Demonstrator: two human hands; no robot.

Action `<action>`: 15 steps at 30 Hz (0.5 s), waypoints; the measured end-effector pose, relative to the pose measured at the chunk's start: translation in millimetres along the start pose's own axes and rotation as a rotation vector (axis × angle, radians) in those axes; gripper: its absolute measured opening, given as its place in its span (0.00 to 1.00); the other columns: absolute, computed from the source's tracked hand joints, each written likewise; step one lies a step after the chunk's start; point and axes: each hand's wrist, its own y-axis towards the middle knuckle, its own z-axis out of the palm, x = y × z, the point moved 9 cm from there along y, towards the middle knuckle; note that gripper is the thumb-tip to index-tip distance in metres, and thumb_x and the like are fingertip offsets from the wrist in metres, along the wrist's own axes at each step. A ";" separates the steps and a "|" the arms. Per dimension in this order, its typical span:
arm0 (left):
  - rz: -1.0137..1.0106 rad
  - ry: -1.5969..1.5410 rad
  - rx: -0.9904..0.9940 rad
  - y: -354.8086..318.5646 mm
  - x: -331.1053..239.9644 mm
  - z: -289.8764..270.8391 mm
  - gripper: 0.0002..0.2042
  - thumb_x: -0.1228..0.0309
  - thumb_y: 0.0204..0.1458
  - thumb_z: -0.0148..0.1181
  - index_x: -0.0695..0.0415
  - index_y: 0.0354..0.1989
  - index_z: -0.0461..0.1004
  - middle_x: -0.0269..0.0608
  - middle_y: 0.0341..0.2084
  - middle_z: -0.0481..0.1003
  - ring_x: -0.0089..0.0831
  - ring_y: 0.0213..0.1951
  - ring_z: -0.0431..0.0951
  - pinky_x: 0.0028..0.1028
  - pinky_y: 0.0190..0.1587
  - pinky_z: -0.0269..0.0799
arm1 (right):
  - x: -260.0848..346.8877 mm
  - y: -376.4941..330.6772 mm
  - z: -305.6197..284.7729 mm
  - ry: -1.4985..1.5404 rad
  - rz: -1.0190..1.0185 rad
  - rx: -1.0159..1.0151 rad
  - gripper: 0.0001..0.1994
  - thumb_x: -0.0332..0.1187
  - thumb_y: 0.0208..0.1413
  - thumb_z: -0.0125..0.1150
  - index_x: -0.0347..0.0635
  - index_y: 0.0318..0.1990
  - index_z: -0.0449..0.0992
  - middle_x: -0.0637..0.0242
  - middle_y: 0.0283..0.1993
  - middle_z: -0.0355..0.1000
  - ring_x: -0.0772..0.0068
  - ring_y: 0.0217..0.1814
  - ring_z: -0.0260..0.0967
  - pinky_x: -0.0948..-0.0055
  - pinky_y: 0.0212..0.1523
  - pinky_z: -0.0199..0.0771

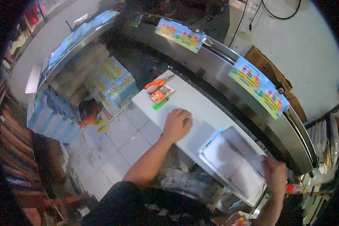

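Sorting loose sheets at a white desk [199, 109], by the look of it. Left hand [176, 125] flat near the desk's middle, palm down, fingers [183, 113] curled loosely over a small dark object [187, 119], too hidden to identify; hard to tell whether gripped or merely covered. Right hand [275, 174] at the desk's near right end, fingers closed on the edge of a blurred stack of white sheets [231, 160] lying partly over the desk's edge. Orange-handled scissors [157, 83] and a small red packet [159, 95] at the desk's far left end, well apart from both hands. Beyond the desk, a curved metal rail [229, 71] hung with colourful printed sheets [258, 86]. Next move probably calls for steadying the stack squarely on the desk while the left hand brings its object across.
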 end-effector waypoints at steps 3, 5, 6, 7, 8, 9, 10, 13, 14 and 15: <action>-0.018 -0.024 0.011 1.8 -0.6 -1.5 0.11 0.68 0.49 0.60 0.57 0.40 0.78 0.44 0.40 0.77 0.45 0.47 0.73 0.41 0.52 0.68 | -130.8 21.0 -49.1 -0.100 0.252 -0.215 0.15 0.29 0.56 0.59 0.40 0.51 0.77 0.49 0.47 0.77 0.56 0.47 0.76 0.65 0.46 0.74; -0.021 -0.008 0.009 3.6 -8.9 -4.3 0.10 0.68 0.50 0.60 0.57 0.39 0.78 0.44 0.40 0.77 0.45 0.47 0.73 0.41 0.52 0.68 | -218.9 15.7 -102.4 -0.160 0.192 -0.734 0.16 0.28 0.60 0.54 0.42 0.56 0.74 0.51 0.49 0.76 0.56 0.50 0.76 0.66 0.49 0.74; -0.024 -0.012 0.011 4.3 -9.9 -3.0 0.10 0.68 0.50 0.60 0.58 0.39 0.78 0.44 0.39 0.77 0.46 0.46 0.74 0.41 0.52 0.68 | -173.9 20.6 -135.7 -0.426 0.122 -0.869 0.18 0.26 0.64 0.47 0.44 0.60 0.71 0.54 0.56 0.74 0.59 0.56 0.73 0.67 0.54 0.71; -0.021 -0.014 0.008 5.3 -9.2 -3.0 0.10 0.68 0.50 0.60 0.58 0.39 0.78 0.44 0.39 0.77 0.46 0.46 0.74 0.41 0.52 0.68 | -184.1 24.5 -143.2 -0.525 0.056 -0.898 0.18 0.26 0.65 0.46 0.43 0.62 0.70 0.55 0.59 0.71 0.60 0.60 0.69 0.67 0.57 0.69; -0.022 -0.017 0.012 6.2 -7.0 -1.0 0.10 0.68 0.50 0.59 0.58 0.39 0.78 0.44 0.39 0.77 0.46 0.46 0.74 0.41 0.52 0.68 | -202.0 27.0 -148.4 -0.626 -0.010 -0.924 0.19 0.26 0.66 0.45 0.42 0.63 0.68 0.56 0.63 0.68 0.61 0.64 0.66 0.66 0.61 0.66; -0.031 0.008 0.021 4.3 -3.6 -0.7 0.10 0.68 0.51 0.59 0.58 0.38 0.78 0.44 0.40 0.77 0.46 0.46 0.74 0.41 0.51 0.68 | -223.6 36.5 -127.8 -0.600 -0.009 -0.924 0.19 0.26 0.66 0.45 0.42 0.63 0.68 0.56 0.63 0.68 0.61 0.64 0.66 0.66 0.61 0.66; -0.033 0.015 0.021 2.1 1.0 -0.2 0.10 0.68 0.51 0.59 0.58 0.38 0.78 0.44 0.40 0.77 0.46 0.46 0.74 0.41 0.51 0.68 | -268.4 45.2 -103.3 0.145 0.065 -0.896 0.19 0.26 0.65 0.46 0.39 0.63 0.68 0.56 0.65 0.65 0.61 0.67 0.63 0.65 0.63 0.64; -0.032 0.038 0.026 3.9 5.5 2.6 0.10 0.68 0.51 0.59 0.58 0.39 0.78 0.44 0.39 0.77 0.46 0.45 0.74 0.41 0.51 0.69 | -317.1 51.6 -3.2 0.803 0.306 -0.678 0.20 0.26 0.63 0.49 0.33 0.61 0.68 0.54 0.68 0.61 0.60 0.72 0.55 0.62 0.68 0.58; -0.004 0.026 0.022 10.1 -8.1 3.9 0.10 0.67 0.52 0.59 0.58 0.39 0.78 0.45 0.39 0.77 0.46 0.45 0.74 0.42 0.51 0.69 | -336.3 41.4 17.8 1.112 0.327 -0.662 0.20 0.25 0.61 0.50 0.35 0.61 0.69 0.53 0.68 0.61 0.58 0.72 0.54 0.62 0.68 0.57; 0.005 0.011 0.036 8.2 -14.9 6.9 0.10 0.67 0.52 0.59 0.58 0.40 0.78 0.46 0.39 0.78 0.46 0.44 0.75 0.42 0.50 0.69 | -344.4 27.8 21.1 1.106 0.344 -0.667 0.20 0.25 0.61 0.50 0.35 0.61 0.69 0.53 0.68 0.61 0.58 0.72 0.54 0.62 0.68 0.57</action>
